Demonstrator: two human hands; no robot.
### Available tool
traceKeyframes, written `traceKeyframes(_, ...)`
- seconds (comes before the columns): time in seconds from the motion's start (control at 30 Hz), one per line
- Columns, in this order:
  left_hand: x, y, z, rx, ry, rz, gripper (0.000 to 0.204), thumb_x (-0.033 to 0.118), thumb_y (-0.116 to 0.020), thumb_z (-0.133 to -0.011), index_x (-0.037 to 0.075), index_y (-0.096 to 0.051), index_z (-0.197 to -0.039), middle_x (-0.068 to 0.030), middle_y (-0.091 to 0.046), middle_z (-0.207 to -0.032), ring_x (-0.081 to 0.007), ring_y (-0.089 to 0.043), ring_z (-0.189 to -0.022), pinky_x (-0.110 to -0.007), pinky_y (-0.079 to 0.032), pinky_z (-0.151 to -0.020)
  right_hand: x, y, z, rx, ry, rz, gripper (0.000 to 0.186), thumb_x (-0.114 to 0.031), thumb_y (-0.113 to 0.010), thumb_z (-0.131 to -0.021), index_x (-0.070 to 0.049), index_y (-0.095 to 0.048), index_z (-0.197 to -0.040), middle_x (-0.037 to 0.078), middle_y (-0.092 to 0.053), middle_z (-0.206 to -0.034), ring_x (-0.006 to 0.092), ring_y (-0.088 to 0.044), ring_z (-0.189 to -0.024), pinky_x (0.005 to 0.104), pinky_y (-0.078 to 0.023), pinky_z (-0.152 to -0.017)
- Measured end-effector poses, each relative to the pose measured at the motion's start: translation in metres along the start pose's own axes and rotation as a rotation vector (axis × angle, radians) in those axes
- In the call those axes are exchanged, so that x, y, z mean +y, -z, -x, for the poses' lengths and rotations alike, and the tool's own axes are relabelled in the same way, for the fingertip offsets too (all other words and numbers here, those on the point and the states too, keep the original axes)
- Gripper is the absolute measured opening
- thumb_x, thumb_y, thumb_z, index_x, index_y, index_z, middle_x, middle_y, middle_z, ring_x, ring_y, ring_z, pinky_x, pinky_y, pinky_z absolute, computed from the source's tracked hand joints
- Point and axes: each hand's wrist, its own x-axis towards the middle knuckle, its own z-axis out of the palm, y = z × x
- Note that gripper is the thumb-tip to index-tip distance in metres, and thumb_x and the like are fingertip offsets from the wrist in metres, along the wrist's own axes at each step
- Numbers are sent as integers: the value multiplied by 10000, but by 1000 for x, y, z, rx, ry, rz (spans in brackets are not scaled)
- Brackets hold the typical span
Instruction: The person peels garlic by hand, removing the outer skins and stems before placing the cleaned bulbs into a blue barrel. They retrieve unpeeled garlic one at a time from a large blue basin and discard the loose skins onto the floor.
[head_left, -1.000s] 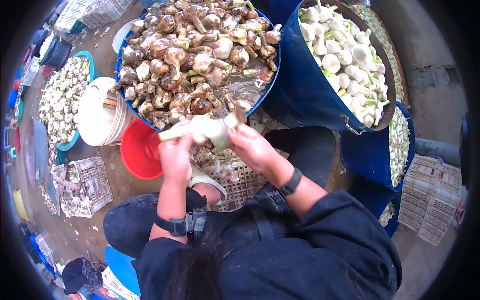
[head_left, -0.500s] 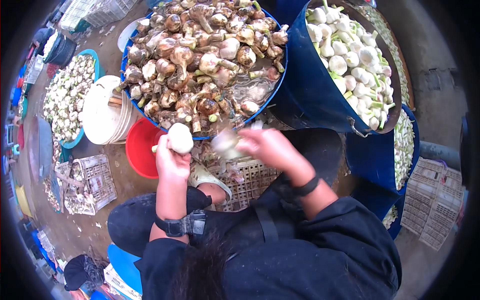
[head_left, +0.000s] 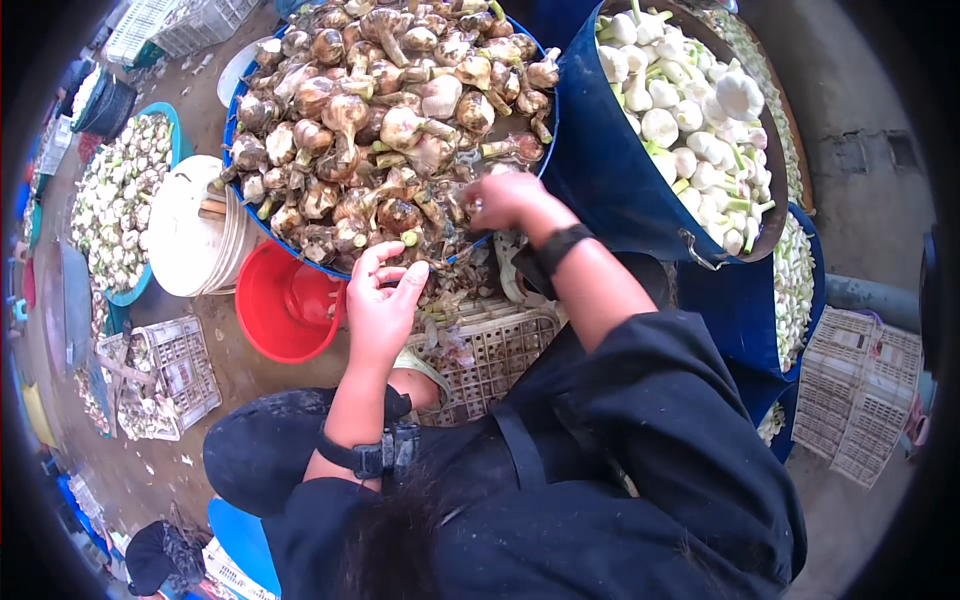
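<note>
My left hand (head_left: 383, 305) is raised beside the near rim of a wide blue-rimmed tub (head_left: 552, 120), its fingers apart and holding nothing. Brown, unpeeled garlic bulbs (head_left: 345, 115) with cut stems fill that tub. At its near right side my right hand (head_left: 508, 203) dips in among the bulbs, fingers closed; what they hold is hidden. To the right stands a deep blue barrel (head_left: 610, 185) full of peeled white garlic bulbs (head_left: 690, 115). One larger-looking white bulb (head_left: 740, 95) shows at its right side; whether it rests there or is in the air, I cannot tell.
Left of my knees are a red bucket (head_left: 275, 325) and a white lidded bucket (head_left: 185, 230). A plastic crate (head_left: 480, 370) sits between my legs, with peelings above it. More garlic fills a teal tub (head_left: 125, 200) and a crate (head_left: 185, 370). Stacked crates (head_left: 860, 390) lie at right.
The white garlic bulb has left my left hand, which has opened and moved slightly right. My right hand has gone up and forward into the tub of unpeeled garlic.
</note>
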Motion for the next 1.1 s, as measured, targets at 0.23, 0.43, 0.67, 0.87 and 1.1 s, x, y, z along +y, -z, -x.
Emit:
traceKeyframes(0.23, -11, 5, -7, 108, -136, -33, 509, 267, -665, -804, -17, -463, -1176, -137, -456, -1128, -135, -556, -795, -253, -468, -679, -27, -24, 27, 569, 71, -308, 489, -173, -656, -625, -144, -527, -1095, 193, -519, -1002, 348, -581, -846, 408, -481, -758)
traceKeyframes(0.43, 10, 2, -7, 99, 12, 367, 281, 289, -447, -927, 25, -525, -985, -19, -560, -802, -61, -502, -621, -188, -390, -506, -91, -44, 85, 801, 605, -694, 357, -31, -598, -661, -45, -561, -1016, 163, -579, -913, 336, -576, -832, 407, -468, -751)
traceKeyframes(0.67, 13, 29, -7, 14, 467, 659, 250, 321, -431, -912, 110, -558, -869, 3, -554, -621, -57, -424, -385, -191, -259, -301, -96, -59, 88, 815, 681, -352, 201, -161, -621, -680, -32, -608, -835, 124, -619, -740, 297, -611, -751, 382, -486, -748)
traceKeyframes(0.87, 11, 34, -8, -139, 553, 852, 318, 331, -390, -917, 66, -563, -894, -47, -585, -675, -112, -487, -431, -211, -329, -317, -93, -64, 64, 132, 205, -1326, 223, -158, -493, -845, 34, -598, -887, 25, -626, -756, 80, -527, -605, 262, -455, -585)
traceKeyframes(1.1, 22, 40, -1, -349, 255, -34, 334, 206, -487, -897, 67, -485, -1201, -84, -571, -1076, -195, -568, -848, -282, -477, -656, -83, -60, 83, 692, 488, -585, 169, -134, -548, -858, 14, -627, -857, 49, -629, -752, 92, -565, -727, 277, -447, -665)
